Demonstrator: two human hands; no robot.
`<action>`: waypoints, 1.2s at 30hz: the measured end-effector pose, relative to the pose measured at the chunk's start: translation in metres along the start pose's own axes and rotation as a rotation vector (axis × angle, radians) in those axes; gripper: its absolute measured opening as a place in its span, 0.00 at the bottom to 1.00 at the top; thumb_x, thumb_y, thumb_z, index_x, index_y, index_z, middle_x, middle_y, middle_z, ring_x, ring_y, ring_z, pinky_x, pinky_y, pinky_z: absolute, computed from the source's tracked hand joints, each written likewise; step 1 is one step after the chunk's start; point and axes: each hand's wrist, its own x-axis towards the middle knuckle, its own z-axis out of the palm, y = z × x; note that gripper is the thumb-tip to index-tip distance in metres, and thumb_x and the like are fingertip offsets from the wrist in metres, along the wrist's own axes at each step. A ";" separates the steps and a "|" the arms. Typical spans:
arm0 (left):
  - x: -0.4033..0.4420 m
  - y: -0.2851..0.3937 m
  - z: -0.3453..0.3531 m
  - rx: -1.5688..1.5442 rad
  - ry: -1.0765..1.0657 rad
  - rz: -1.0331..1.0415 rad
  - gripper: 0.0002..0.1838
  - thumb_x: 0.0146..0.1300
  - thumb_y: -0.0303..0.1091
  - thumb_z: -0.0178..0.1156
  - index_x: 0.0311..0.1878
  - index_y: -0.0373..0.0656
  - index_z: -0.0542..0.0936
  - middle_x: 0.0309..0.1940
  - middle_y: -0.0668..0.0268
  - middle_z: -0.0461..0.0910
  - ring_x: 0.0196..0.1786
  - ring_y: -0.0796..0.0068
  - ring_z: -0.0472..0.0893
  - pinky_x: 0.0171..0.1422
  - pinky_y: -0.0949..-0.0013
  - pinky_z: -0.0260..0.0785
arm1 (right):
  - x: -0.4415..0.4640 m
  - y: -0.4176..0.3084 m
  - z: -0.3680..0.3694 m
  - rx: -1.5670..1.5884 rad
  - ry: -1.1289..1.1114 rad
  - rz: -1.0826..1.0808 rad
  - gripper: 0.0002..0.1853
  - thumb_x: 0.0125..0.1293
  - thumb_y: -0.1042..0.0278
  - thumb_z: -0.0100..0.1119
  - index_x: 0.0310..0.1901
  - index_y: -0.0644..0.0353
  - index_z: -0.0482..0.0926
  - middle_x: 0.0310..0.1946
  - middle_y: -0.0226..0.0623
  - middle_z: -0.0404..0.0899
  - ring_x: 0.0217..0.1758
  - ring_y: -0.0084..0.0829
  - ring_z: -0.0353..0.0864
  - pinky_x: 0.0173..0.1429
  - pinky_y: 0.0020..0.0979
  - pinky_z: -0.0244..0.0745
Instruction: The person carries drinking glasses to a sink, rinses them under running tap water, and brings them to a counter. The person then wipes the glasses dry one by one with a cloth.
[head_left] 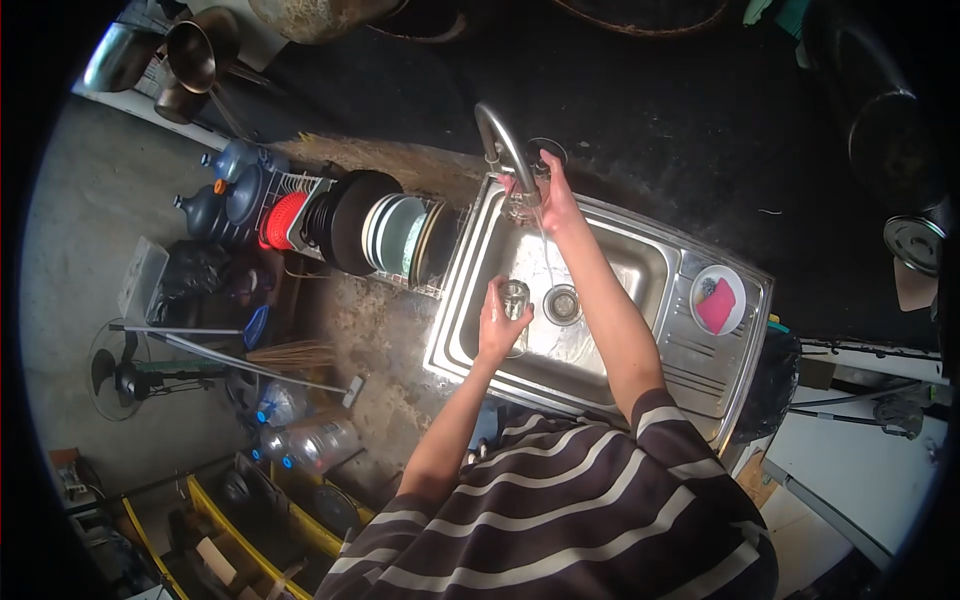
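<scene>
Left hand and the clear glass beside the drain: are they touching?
Touching. The head view shows the left hand wrapped around the clear glass, thumb and fingers on opposite sides.

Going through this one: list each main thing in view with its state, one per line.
Tap: apparently on; water streams below it
Left hand: gripping a clear glass over the sink
Right hand: near the tap, holding a clear vessel
White bowl: holding a pink cloth or sponge
Plates: racked on edge
</scene>
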 end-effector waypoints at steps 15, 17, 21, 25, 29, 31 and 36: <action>0.000 -0.008 0.001 -0.035 0.070 -0.007 0.32 0.47 0.31 0.67 0.55 0.39 0.63 0.48 0.50 0.72 0.50 0.51 0.75 0.54 0.59 0.67 | -0.034 -0.001 0.027 0.003 -0.081 -0.013 0.33 0.55 0.36 0.55 0.42 0.66 0.76 0.32 0.45 0.80 0.34 0.34 0.81 0.40 0.35 0.78; 0.003 -0.008 0.003 -0.089 0.084 -0.041 0.32 0.47 0.31 0.67 0.55 0.40 0.63 0.47 0.50 0.73 0.49 0.54 0.75 0.54 0.59 0.67 | -0.035 0.003 0.020 -0.117 -0.055 -0.063 0.30 0.54 0.40 0.61 0.42 0.63 0.72 0.33 0.43 0.80 0.34 0.33 0.81 0.42 0.34 0.80; 0.004 -0.001 -0.001 -0.251 0.142 -0.208 0.32 0.47 0.30 0.68 0.55 0.41 0.63 0.44 0.50 0.73 0.47 0.63 0.76 0.52 0.63 0.68 | -0.035 0.033 -0.009 -0.477 0.008 -0.294 0.27 0.55 0.54 0.67 0.51 0.58 0.66 0.36 0.37 0.78 0.35 0.25 0.80 0.39 0.25 0.77; 0.007 -0.036 -0.002 -0.306 0.178 -0.266 0.32 0.49 0.31 0.67 0.56 0.42 0.63 0.40 0.57 0.75 0.40 0.66 0.77 0.48 0.67 0.70 | -0.064 0.053 -0.027 -1.093 0.127 -0.610 0.30 0.53 0.56 0.69 0.50 0.61 0.64 0.35 0.35 0.75 0.37 0.25 0.78 0.41 0.25 0.76; 0.008 -0.029 -0.026 -0.749 0.049 -0.653 0.30 0.53 0.34 0.64 0.57 0.39 0.63 0.41 0.59 0.74 0.30 0.74 0.76 0.28 0.73 0.73 | -0.123 0.053 -0.016 -1.682 0.449 -0.441 0.43 0.43 0.45 0.72 0.55 0.65 0.65 0.37 0.42 0.78 0.37 0.28 0.81 0.37 0.28 0.76; 0.010 -0.022 -0.040 -0.708 -0.162 -0.747 0.31 0.53 0.39 0.65 0.56 0.36 0.65 0.39 0.59 0.75 0.30 0.72 0.77 0.28 0.71 0.74 | -0.119 0.043 -0.052 -1.260 0.234 0.289 0.38 0.48 0.46 0.68 0.52 0.69 0.67 0.41 0.48 0.77 0.32 0.33 0.81 0.37 0.29 0.79; 0.002 0.010 -0.026 0.189 -0.158 0.019 0.34 0.46 0.35 0.68 0.55 0.36 0.63 0.44 0.50 0.74 0.44 0.52 0.77 0.51 0.59 0.69 | -0.171 0.080 -0.113 -0.287 0.357 0.509 0.35 0.54 0.38 0.59 0.41 0.71 0.73 0.28 0.49 0.78 0.24 0.38 0.80 0.31 0.36 0.80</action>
